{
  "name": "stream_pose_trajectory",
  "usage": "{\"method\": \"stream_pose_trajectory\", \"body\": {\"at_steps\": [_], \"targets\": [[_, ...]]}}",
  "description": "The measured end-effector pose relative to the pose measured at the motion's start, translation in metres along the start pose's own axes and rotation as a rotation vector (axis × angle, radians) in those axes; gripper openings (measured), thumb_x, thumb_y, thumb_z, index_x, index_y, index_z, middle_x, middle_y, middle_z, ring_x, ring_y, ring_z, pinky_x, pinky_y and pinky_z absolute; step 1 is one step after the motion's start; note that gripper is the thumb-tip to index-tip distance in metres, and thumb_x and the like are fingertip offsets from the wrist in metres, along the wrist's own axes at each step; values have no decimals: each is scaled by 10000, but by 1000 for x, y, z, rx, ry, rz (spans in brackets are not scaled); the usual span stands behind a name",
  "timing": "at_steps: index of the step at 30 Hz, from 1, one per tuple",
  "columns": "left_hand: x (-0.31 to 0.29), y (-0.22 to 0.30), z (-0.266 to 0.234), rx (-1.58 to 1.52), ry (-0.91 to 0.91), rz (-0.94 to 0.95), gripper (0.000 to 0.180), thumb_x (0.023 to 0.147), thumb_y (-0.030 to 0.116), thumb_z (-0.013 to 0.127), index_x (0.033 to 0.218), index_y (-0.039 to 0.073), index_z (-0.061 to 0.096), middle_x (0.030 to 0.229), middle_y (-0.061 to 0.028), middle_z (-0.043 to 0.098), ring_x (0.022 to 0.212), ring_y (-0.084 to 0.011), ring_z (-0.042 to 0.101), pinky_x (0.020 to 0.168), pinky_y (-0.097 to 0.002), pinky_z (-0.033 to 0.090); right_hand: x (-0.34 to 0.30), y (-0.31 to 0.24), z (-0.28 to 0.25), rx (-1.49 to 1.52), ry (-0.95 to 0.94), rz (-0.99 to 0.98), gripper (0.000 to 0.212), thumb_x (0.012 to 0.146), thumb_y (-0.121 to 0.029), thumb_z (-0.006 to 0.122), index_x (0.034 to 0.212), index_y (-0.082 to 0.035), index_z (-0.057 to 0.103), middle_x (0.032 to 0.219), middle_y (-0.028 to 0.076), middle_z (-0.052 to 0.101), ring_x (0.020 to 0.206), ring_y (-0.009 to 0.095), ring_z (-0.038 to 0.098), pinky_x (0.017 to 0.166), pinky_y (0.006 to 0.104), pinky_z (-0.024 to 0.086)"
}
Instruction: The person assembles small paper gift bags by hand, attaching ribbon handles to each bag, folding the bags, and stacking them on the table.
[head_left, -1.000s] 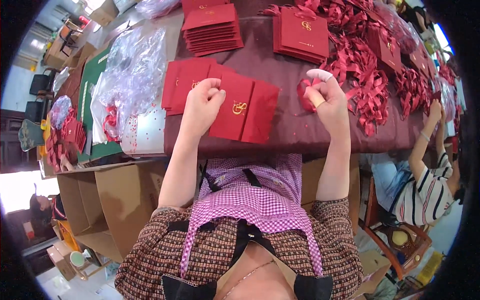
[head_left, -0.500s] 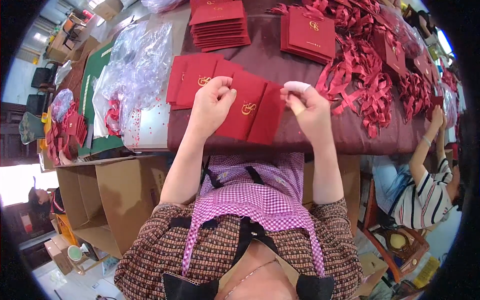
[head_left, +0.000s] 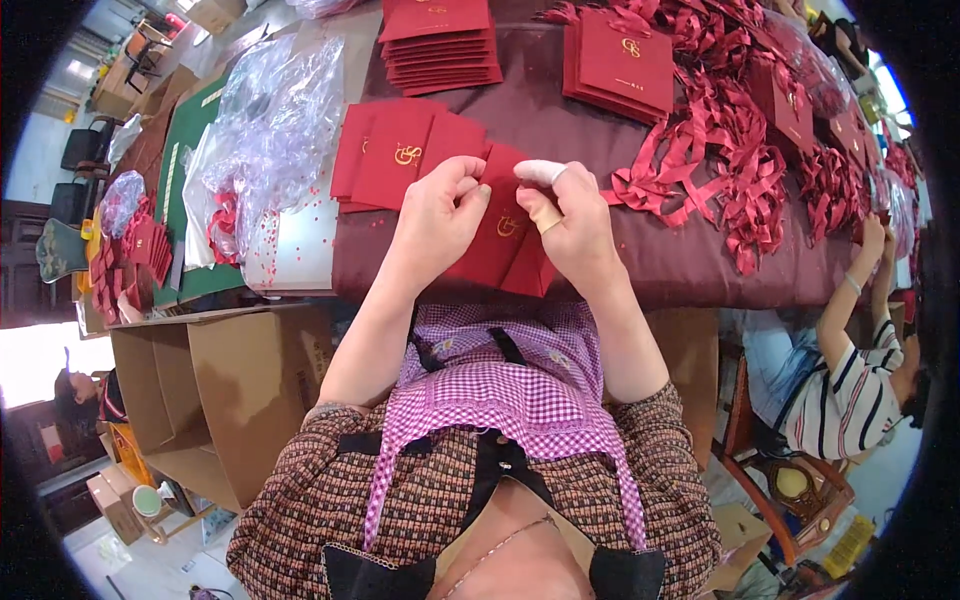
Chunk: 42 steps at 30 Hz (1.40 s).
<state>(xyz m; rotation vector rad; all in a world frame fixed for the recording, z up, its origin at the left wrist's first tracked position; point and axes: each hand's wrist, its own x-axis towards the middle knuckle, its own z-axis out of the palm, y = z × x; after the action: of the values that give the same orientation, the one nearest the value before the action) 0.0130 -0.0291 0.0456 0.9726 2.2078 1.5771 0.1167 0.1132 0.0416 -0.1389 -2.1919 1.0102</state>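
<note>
Both hands meet over the near edge of the desk [head_left: 620, 250], which has a maroon cover. The left hand [head_left: 435, 215] and right hand [head_left: 570, 225] have their fingers clamped on the top edge of a red paper bag [head_left: 500, 250] lying flat there. Flat red bags [head_left: 395, 150] lie just behind it. Red ribbons [head_left: 720, 170] lie in a heap to the right. Clear plastic wrap [head_left: 270, 120] lies left.

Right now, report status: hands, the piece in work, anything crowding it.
Left hand and right hand both pinching one flat red paper bag at its top edge. Bag lies on maroon table. More flat bags overlap left; ribbon pile right.
</note>
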Motion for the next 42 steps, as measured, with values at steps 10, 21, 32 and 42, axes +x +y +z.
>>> {"method": "stream_pose_trajectory", "body": {"at_steps": [10, 21, 32, 42], "targets": [[-3, 10, 5, 17, -16, 20, 177, 876, 25, 608, 1033, -47, 572, 695, 34, 532, 671, -22, 458, 599, -202, 407, -2, 3, 4, -87, 18, -78, 119, 788, -66, 675, 899, -50, 637, 845, 91, 632, 834, 265, 566, 781, 371, 418], [-8, 12, 15, 161, 54, 193, 180, 844, -2, 599, 1020, -35, 586, 654, -103, 570, 615, -78, 525, 570, -253, 444, 2, -11, 3, -468, -9, -224, 72, 756, -74, 632, 792, -63, 571, 754, 84, 557, 756, 274, 518, 730, 398, 409], [-6, 21, 0, -51, -182, 24, 267, 897, -8, 541, 1153, -29, 611, 967, -103, 692, 877, -140, 640, 780, -258, 497, 4, -12, -15, 152, -34, 249, 191, 786, 2, 675, 952, -7, 579, 883, 140, 644, 818, 268, 631, 743, 379, 502], [5, -4, 17, 22, -79, 324, 228, 852, 4, 576, 1071, -6, 640, 940, -187, 674, 846, -313, 672, 730, -358, 534, -3, 0, -17, 305, -47, 274, 184, 802, 39, 671, 945, 7, 559, 826, 100, 657, 782, 147, 655, 704, 277, 518]]}}
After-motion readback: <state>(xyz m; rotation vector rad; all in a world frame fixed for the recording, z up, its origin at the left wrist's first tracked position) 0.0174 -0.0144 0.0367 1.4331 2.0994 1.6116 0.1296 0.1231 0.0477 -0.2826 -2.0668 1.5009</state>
